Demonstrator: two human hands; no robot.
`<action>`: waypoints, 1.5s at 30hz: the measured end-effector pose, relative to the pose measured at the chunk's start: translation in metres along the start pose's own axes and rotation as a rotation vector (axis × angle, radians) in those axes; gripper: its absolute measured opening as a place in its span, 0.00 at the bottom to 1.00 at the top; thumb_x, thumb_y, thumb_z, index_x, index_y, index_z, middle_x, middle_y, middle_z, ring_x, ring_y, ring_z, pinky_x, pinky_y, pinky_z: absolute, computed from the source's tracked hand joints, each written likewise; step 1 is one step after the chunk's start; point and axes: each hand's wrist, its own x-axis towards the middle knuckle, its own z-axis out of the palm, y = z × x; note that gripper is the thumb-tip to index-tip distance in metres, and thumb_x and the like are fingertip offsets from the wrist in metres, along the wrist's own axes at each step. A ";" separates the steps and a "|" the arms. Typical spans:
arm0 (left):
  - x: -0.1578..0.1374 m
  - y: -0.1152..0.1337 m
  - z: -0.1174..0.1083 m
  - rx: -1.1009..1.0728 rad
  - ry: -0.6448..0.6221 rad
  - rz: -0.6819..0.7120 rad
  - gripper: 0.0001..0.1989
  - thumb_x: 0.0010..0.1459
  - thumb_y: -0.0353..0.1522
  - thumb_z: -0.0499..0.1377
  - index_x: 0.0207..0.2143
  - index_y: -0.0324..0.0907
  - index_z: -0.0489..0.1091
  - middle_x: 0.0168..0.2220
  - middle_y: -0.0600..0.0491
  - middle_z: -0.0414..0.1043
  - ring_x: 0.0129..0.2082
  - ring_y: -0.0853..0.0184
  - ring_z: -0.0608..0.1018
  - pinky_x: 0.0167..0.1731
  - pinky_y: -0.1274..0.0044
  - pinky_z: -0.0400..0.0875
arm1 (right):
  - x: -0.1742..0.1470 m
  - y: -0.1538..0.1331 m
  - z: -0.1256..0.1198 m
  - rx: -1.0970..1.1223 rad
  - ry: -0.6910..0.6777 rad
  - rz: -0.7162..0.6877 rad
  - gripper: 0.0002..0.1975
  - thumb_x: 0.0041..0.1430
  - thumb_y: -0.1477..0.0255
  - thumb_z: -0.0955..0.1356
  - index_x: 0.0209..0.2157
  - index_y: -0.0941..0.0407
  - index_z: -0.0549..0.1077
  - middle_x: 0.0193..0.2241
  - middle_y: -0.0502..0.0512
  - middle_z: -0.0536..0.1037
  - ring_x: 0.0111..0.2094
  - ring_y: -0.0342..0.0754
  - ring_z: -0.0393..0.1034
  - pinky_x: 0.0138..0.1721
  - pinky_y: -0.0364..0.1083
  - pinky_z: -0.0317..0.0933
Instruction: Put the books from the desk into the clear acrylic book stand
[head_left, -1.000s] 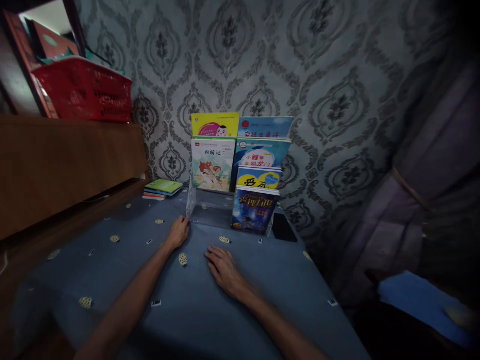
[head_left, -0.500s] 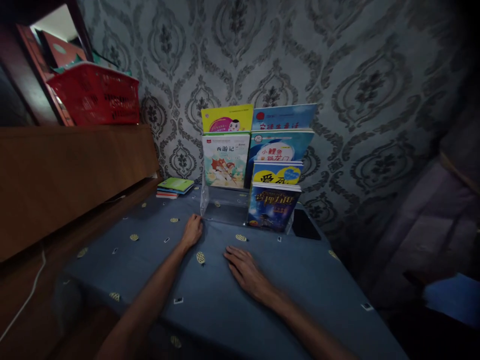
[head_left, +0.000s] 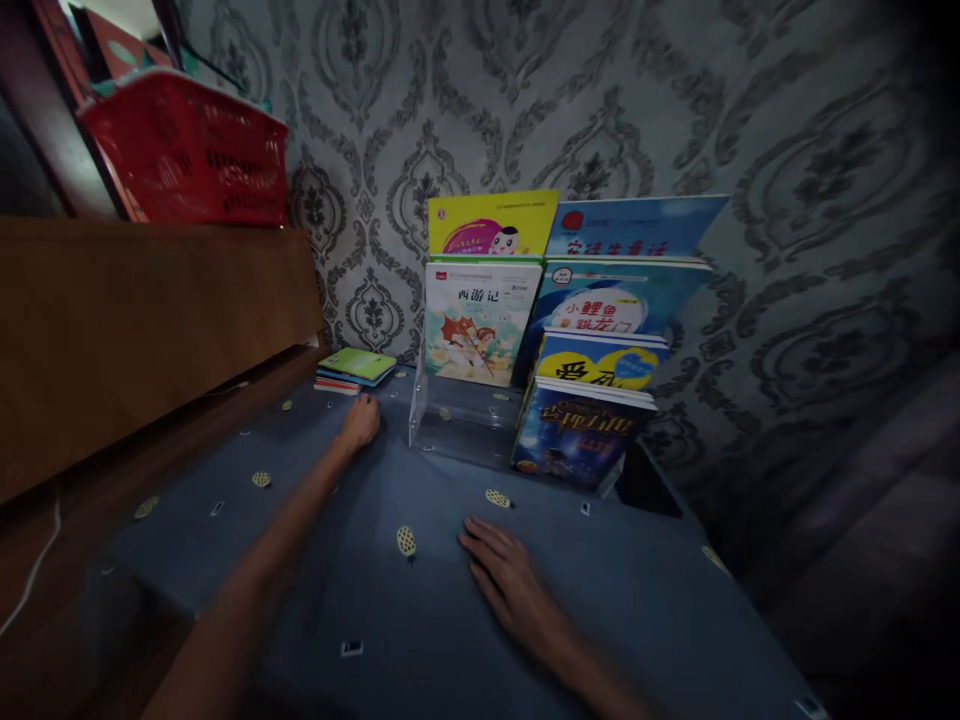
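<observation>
My left hand (head_left: 361, 420) is just in front of a small stack of thin books (head_left: 358, 365), the top one green. Its fingers look curled in, and nothing shows in them. My right hand (head_left: 506, 570) lies palm down on the blue patterned cloth (head_left: 420, 620), fingers stretched out, holding nothing. Beyond the hands stands a clear acrylic book rack (head_left: 417, 405). On its left side are a yellow book (head_left: 491, 222) and a white-topped picture book (head_left: 480, 325). Tiered on the right are two blue books (head_left: 637, 225), a yellow-and-blue book (head_left: 600, 362) and a dark blue book (head_left: 577, 435).
A dark flat object (head_left: 649, 485) lies right of the rack. Patterned wallpaper (head_left: 480, 110) rises behind. At left, a red plastic basket (head_left: 191, 150) sits on a wooden board (head_left: 150, 350). A white cable (head_left: 45, 560) runs along the floor.
My left hand has moved away from the rack's left front corner, leftward and farther out to the stack of books. My right hand stays on the cloth. The view has shifted somewhat.
</observation>
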 end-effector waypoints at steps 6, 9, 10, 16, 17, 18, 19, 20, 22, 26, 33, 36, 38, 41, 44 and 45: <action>0.054 -0.007 -0.010 0.142 0.024 -0.061 0.15 0.63 0.27 0.48 0.50 0.34 0.66 0.55 0.33 0.65 0.58 0.49 0.67 0.56 0.60 0.62 | -0.001 -0.001 -0.001 -0.006 -0.037 0.017 0.21 0.69 0.71 0.61 0.61 0.51 0.69 0.60 0.61 0.72 0.62 0.56 0.66 0.60 0.60 0.66; 0.076 -0.006 -0.006 0.194 0.020 -0.064 0.16 0.65 0.31 0.49 0.52 0.34 0.65 0.58 0.31 0.64 0.61 0.47 0.64 0.57 0.56 0.61 | 0.000 -0.001 -0.002 -0.018 -0.077 0.035 0.22 0.68 0.72 0.62 0.61 0.51 0.69 0.60 0.60 0.72 0.61 0.56 0.67 0.60 0.57 0.66; 0.082 -0.005 -0.004 0.211 0.017 -0.064 0.16 0.65 0.32 0.49 0.52 0.35 0.65 0.58 0.31 0.63 0.62 0.46 0.63 0.58 0.55 0.60 | 0.001 -0.001 -0.001 -0.025 -0.078 0.032 0.21 0.68 0.72 0.63 0.61 0.51 0.69 0.60 0.61 0.73 0.61 0.56 0.67 0.59 0.56 0.67; 0.107 -0.006 0.010 0.297 -0.034 -0.115 0.20 0.65 0.37 0.50 0.54 0.33 0.64 0.60 0.27 0.62 0.64 0.41 0.62 0.56 0.46 0.58 | 0.000 0.011 0.006 -0.069 -0.098 -0.034 0.21 0.65 0.74 0.65 0.59 0.54 0.71 0.59 0.62 0.74 0.60 0.56 0.68 0.57 0.54 0.68; 0.109 -0.007 0.011 0.310 -0.050 -0.133 0.21 0.66 0.37 0.49 0.54 0.33 0.64 0.60 0.27 0.63 0.63 0.40 0.63 0.55 0.44 0.58 | 0.000 0.012 0.006 -0.080 -0.106 -0.041 0.21 0.64 0.74 0.65 0.59 0.53 0.71 0.58 0.61 0.74 0.60 0.56 0.69 0.57 0.54 0.69; 0.111 -0.009 0.010 0.323 -0.068 -0.148 0.21 0.66 0.38 0.48 0.54 0.33 0.64 0.59 0.26 0.64 0.62 0.39 0.64 0.54 0.42 0.59 | 0.000 0.013 0.006 -0.094 -0.114 -0.044 0.22 0.64 0.74 0.66 0.59 0.53 0.71 0.58 0.61 0.75 0.60 0.56 0.69 0.57 0.54 0.69; 0.113 -0.011 0.009 0.335 -0.089 -0.156 0.22 0.66 0.39 0.48 0.55 0.33 0.64 0.58 0.26 0.64 0.61 0.39 0.65 0.53 0.41 0.59 | 0.000 0.013 0.006 -0.108 -0.125 -0.043 0.22 0.64 0.74 0.66 0.59 0.53 0.71 0.58 0.61 0.75 0.59 0.56 0.69 0.57 0.53 0.69; 0.114 -0.013 0.007 0.347 -0.111 -0.157 0.22 0.66 0.39 0.47 0.55 0.33 0.65 0.58 0.27 0.65 0.61 0.40 0.66 0.53 0.41 0.60 | 0.000 0.013 0.005 -0.121 -0.132 -0.041 0.22 0.64 0.75 0.66 0.59 0.53 0.71 0.58 0.61 0.75 0.59 0.56 0.69 0.57 0.53 0.69; 0.116 -0.017 0.002 0.372 -0.153 -0.144 0.22 0.66 0.39 0.47 0.55 0.34 0.65 0.57 0.29 0.66 0.60 0.42 0.67 0.53 0.43 0.61 | 0.001 0.011 0.003 -0.136 -0.136 -0.042 0.21 0.64 0.76 0.65 0.59 0.54 0.71 0.58 0.61 0.75 0.60 0.54 0.69 0.57 0.53 0.69; 0.115 -0.025 -0.010 0.423 -0.221 -0.084 0.22 0.67 0.40 0.46 0.53 0.36 0.67 0.55 0.32 0.69 0.58 0.47 0.71 0.54 0.53 0.65 | 0.001 0.009 0.000 -0.132 -0.110 -0.055 0.21 0.64 0.76 0.66 0.58 0.54 0.72 0.58 0.60 0.75 0.59 0.54 0.69 0.57 0.52 0.69; 0.101 -0.047 -0.031 0.502 -0.289 0.056 0.17 0.67 0.33 0.46 0.50 0.34 0.68 0.50 0.35 0.73 0.52 0.54 0.76 0.51 0.68 0.69 | 0.004 0.006 -0.005 -0.073 -0.068 -0.024 0.22 0.64 0.76 0.65 0.59 0.52 0.71 0.57 0.60 0.75 0.59 0.53 0.69 0.57 0.51 0.68; 0.092 -0.052 -0.036 0.529 -0.295 0.063 0.18 0.64 0.25 0.47 0.54 0.33 0.66 0.50 0.34 0.73 0.52 0.53 0.76 0.51 0.67 0.70 | 0.005 0.001 -0.010 -0.037 -0.057 -0.002 0.21 0.65 0.75 0.64 0.59 0.52 0.71 0.58 0.60 0.75 0.60 0.53 0.68 0.58 0.52 0.67; 0.085 -0.054 -0.037 0.545 -0.285 0.049 0.21 0.62 0.22 0.46 0.56 0.31 0.63 0.51 0.32 0.72 0.53 0.52 0.76 0.51 0.65 0.70 | 0.006 -0.001 -0.011 -0.030 -0.073 0.016 0.21 0.66 0.74 0.63 0.59 0.53 0.71 0.59 0.60 0.73 0.61 0.53 0.67 0.59 0.53 0.66; 0.073 -0.056 -0.038 0.559 -0.262 0.024 0.23 0.60 0.20 0.46 0.58 0.30 0.61 0.53 0.30 0.69 0.52 0.50 0.76 0.50 0.63 0.71 | 0.006 -0.003 -0.011 -0.029 -0.092 0.031 0.20 0.67 0.72 0.62 0.59 0.53 0.71 0.59 0.60 0.73 0.61 0.55 0.67 0.58 0.55 0.67; 0.058 -0.059 -0.040 0.555 -0.239 0.011 0.25 0.58 0.19 0.46 0.59 0.32 0.60 0.55 0.31 0.66 0.54 0.49 0.74 0.49 0.63 0.73 | 0.006 -0.003 -0.011 -0.037 -0.115 0.042 0.20 0.68 0.71 0.62 0.59 0.52 0.72 0.60 0.59 0.73 0.61 0.55 0.68 0.58 0.56 0.68; 0.051 -0.060 -0.040 0.550 -0.232 0.010 0.26 0.58 0.19 0.46 0.59 0.34 0.60 0.55 0.32 0.65 0.55 0.49 0.73 0.49 0.64 0.73 | 0.006 -0.003 -0.011 -0.037 -0.122 0.044 0.20 0.68 0.71 0.62 0.59 0.52 0.72 0.60 0.59 0.72 0.61 0.55 0.68 0.58 0.56 0.68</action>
